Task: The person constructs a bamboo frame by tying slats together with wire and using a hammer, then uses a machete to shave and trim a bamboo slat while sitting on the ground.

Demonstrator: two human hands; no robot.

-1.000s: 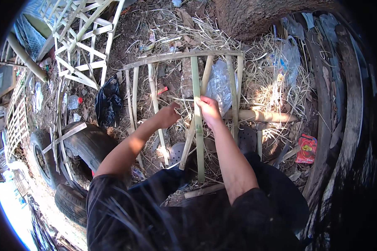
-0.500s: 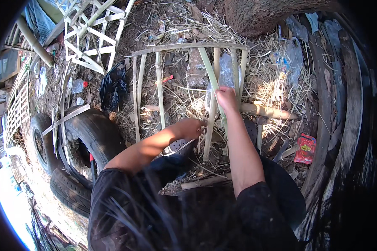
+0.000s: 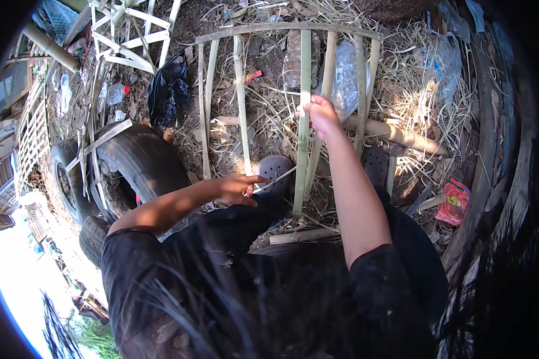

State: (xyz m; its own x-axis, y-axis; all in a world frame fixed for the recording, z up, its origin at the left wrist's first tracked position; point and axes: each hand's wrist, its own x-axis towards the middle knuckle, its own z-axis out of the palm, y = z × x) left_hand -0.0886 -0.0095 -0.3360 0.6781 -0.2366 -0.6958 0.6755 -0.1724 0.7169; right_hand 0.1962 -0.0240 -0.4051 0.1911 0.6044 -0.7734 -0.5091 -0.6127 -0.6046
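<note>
A pale green bamboo slat [image 3: 303,149] runs from a curved bamboo crosspiece [image 3: 257,29] toward my body, and my right hand [image 3: 323,117] grips its middle from the right side. Several drier slats, such as the one at left [image 3: 242,107], hang from the same crosspiece, side by side with gaps between. Just right of the green slat, another slat [image 3: 327,78] slants close behind my fingers. My left hand [image 3: 239,189] hovers apart from the slats with its index finger stretched out, near my clog-style shoe [image 3: 275,173]; it appears to hold nothing.
Old tyres [image 3: 138,155] lie at left, beside a black plastic bag [image 3: 169,90]. A lattice of bamboo strips [image 3: 135,42] is at the far left. A thick bamboo pole [image 3: 401,136] and a red packet [image 3: 454,202] lie on the straw-littered ground at right.
The green slat has swung from slanted to nearly upright in view, its near end moving left. My left hand has moved left, away from the slats, and its fingers have spread.
</note>
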